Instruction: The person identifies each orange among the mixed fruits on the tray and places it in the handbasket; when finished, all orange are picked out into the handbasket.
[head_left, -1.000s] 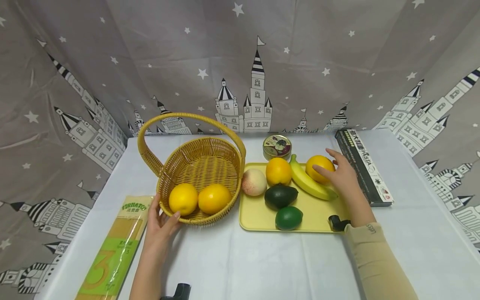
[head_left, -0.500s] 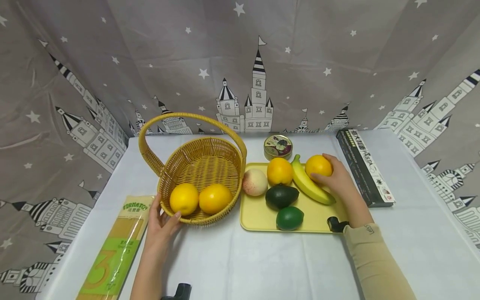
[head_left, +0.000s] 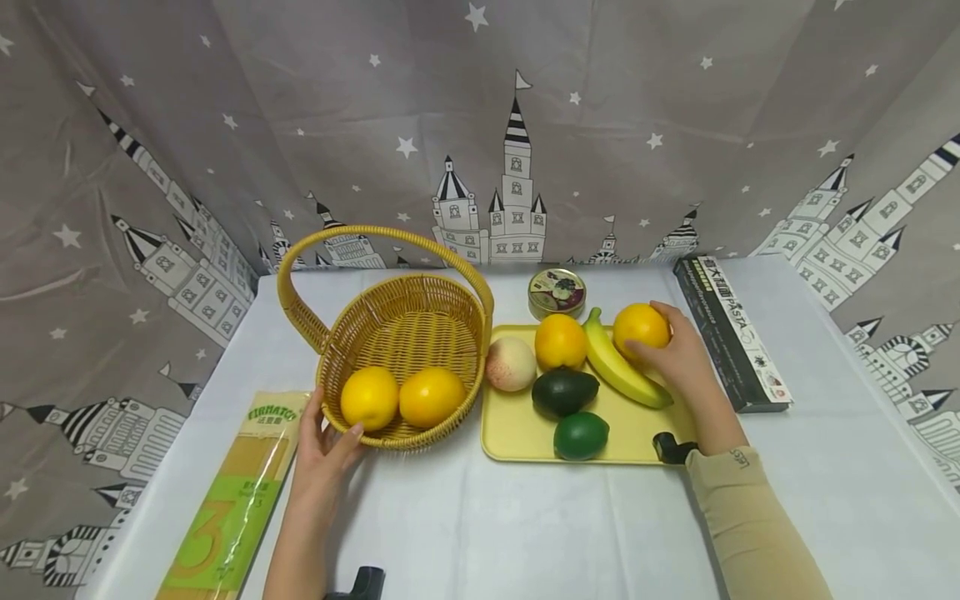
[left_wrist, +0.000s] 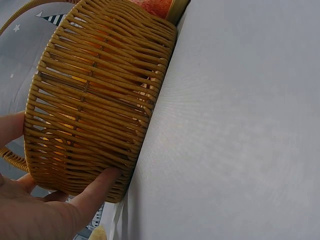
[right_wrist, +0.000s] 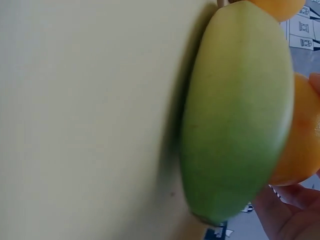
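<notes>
My left hand (head_left: 318,454) grips the near left side of a wicker basket (head_left: 408,329), thumb at the rim; in the left wrist view its fingers (left_wrist: 95,195) lie along the woven wall (left_wrist: 95,115). Two yellow-orange fruits (head_left: 370,397) sit inside the basket. At the tray's far right corner my right hand (head_left: 682,354) holds an orange (head_left: 640,323) between thumb and fingers. A banana (head_left: 622,371) lies just left of that orange on the yellow tray (head_left: 502,433); in the right wrist view the banana (right_wrist: 237,115) partly covers the orange (right_wrist: 302,140).
Also on the tray are a peach (head_left: 512,365), another orange (head_left: 561,342), a dark avocado (head_left: 564,393) and a green lemon-shaped fruit (head_left: 581,436). A round tin (head_left: 557,292) stands behind. A spaghetti pack (head_left: 232,500) lies left, a black pasta box (head_left: 735,333) right.
My right hand has closed around the orange, which now sits slightly farther back in the head view. The banana's near end has shifted a little left. My left hand stays on the basket.
</notes>
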